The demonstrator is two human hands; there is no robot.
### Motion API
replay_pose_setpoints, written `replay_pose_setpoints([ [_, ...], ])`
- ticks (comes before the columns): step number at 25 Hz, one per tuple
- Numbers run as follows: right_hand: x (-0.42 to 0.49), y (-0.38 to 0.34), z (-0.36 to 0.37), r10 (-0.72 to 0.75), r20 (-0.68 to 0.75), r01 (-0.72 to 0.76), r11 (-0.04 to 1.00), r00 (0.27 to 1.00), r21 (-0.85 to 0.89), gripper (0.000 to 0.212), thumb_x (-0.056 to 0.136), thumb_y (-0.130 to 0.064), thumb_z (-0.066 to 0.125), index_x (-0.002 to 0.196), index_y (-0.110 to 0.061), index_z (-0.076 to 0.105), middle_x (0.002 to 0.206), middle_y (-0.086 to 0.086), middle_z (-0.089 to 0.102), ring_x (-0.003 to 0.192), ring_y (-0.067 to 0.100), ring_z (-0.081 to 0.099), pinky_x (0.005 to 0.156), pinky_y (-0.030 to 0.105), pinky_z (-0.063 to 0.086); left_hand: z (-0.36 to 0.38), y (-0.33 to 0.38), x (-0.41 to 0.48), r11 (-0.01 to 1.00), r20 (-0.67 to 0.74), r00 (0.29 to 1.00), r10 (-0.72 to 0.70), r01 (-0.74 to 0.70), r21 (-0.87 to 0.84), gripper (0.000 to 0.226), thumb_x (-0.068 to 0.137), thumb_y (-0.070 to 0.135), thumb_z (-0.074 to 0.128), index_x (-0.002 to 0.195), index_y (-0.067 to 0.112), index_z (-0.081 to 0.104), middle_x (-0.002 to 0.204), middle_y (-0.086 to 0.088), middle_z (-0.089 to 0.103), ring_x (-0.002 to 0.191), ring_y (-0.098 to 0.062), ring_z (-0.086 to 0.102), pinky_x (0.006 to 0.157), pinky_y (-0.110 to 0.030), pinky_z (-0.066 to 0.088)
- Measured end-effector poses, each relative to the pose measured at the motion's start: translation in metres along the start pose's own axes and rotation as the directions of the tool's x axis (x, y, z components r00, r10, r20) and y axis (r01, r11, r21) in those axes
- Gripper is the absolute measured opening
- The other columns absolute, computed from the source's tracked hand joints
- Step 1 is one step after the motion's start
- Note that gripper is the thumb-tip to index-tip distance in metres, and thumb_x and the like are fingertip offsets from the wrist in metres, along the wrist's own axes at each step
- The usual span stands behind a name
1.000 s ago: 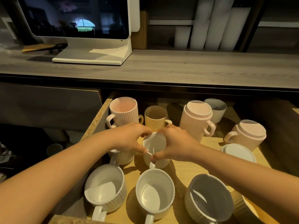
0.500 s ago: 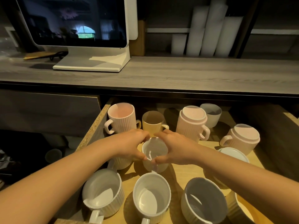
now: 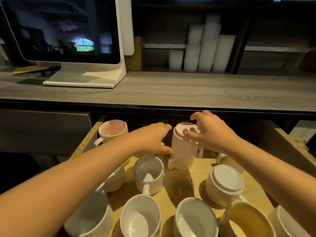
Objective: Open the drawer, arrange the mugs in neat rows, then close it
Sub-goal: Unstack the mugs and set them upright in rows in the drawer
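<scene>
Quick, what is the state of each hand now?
Left hand: curved beside the inverted pink mug; grip cannot be told.
Right hand: grips that mug's top.

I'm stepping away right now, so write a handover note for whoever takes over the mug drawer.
Right hand grips the tall pink mug by its upturned base, near the back.
Left hand lies beside it; its grasp is hidden.
Drawer is open.
Front mugs are roughly lined up; the upside-down white mug and others are unsorted.
Left: finish the rows, close the drawer.

Bare drawer floor [image 3: 181, 183] (mid-right) between crowded mugs [image 3: 148, 171].
</scene>
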State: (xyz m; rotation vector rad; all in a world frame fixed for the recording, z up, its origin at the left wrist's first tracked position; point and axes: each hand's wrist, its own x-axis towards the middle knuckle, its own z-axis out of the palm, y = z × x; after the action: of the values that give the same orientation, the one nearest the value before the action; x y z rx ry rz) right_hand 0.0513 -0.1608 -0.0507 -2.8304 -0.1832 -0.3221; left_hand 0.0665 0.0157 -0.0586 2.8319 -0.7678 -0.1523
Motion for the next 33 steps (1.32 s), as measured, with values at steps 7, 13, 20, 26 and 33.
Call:
replay_pose_setpoints([
  [7, 0.017, -0.001, 0.022, 0.023, 0.149, -0.018, 0.999, 0.989, -0.03, 0.069, 0.074, -0.049, 0.07, 0.131, -0.018, 0.045, 0.127, 0.007, 0.052, 0.107, 0.022, 0.054, 0.079, 0.028, 0.047, 0.033, 0.009, 0.021, 0.952, 0.01, 0.998, -0.056, 0.057, -0.301, 0.091, 0.079, 0.034, 0.07, 0.147, 0.03, 0.01, 0.147, -0.003, 0.036, 0.123, -0.022, 0.048, 0.097, -0.036, 0.048],
  [13, 0.024, -0.002, 0.033, 0.039, 0.143, -0.02, 0.991, 0.989, -0.13, 0.069, 0.07, -0.044, 0.075, 0.125, -0.016, 0.047, 0.117, 0.008, 0.049, 0.097, 0.021, 0.054, 0.073, 0.028, 0.051, 0.037, 0.008, 0.01, 0.937, 0.034, 0.998, -0.045, 0.054, -0.346, 0.096, 0.081, 0.033, 0.069, 0.148, 0.029, 0.0, 0.155, 0.0, 0.022, 0.137, -0.023, 0.033, 0.105, -0.035, 0.037],
  [20, -0.005, 0.01, -0.009, 0.011, 0.08, -0.027, 0.979, 0.997, 0.203, 0.054, 0.063, -0.043, 0.079, 0.104, -0.018, 0.055, 0.096, -0.002, 0.056, 0.087, 0.016, 0.056, 0.071, 0.026, 0.054, 0.018, 0.006, 0.0, 0.956, -0.015, 0.998, 0.068, -0.069, -0.285, 0.103, 0.072, 0.034, 0.077, 0.146, 0.035, 0.005, 0.152, 0.006, 0.028, 0.137, -0.017, 0.032, 0.109, -0.04, 0.037],
  [26, -0.034, 0.021, -0.026, -0.014, 0.254, -0.21, 0.519, 0.967, 0.829, 0.053, 0.063, -0.043, 0.07, 0.113, -0.028, 0.059, 0.106, -0.007, 0.067, 0.1, 0.012, 0.064, 0.076, 0.025, 0.053, 0.022, 0.012, -0.019, 0.869, -0.275, 0.959, 0.07, -0.194, -0.455, 0.108, 0.068, 0.033, 0.079, 0.144, 0.038, 0.002, 0.153, 0.011, 0.019, 0.137, -0.007, 0.023, 0.108, -0.029, 0.026],
  [33, -0.035, 0.031, -0.013, -0.134, 0.364, -0.264, 0.47, 0.922, 0.842, 0.052, 0.071, -0.043, 0.065, 0.121, -0.03, 0.056, 0.105, -0.013, 0.07, 0.101, 0.008, 0.066, 0.078, 0.021, 0.056, 0.026, 0.007, -0.027, 0.825, -0.399, 0.915, 0.055, -0.267, -0.499, 0.088, 0.059, 0.027, 0.086, 0.129, 0.037, 0.034, 0.127, 0.014, 0.047, 0.118, -0.004, 0.048, 0.096, -0.02, 0.046],
])
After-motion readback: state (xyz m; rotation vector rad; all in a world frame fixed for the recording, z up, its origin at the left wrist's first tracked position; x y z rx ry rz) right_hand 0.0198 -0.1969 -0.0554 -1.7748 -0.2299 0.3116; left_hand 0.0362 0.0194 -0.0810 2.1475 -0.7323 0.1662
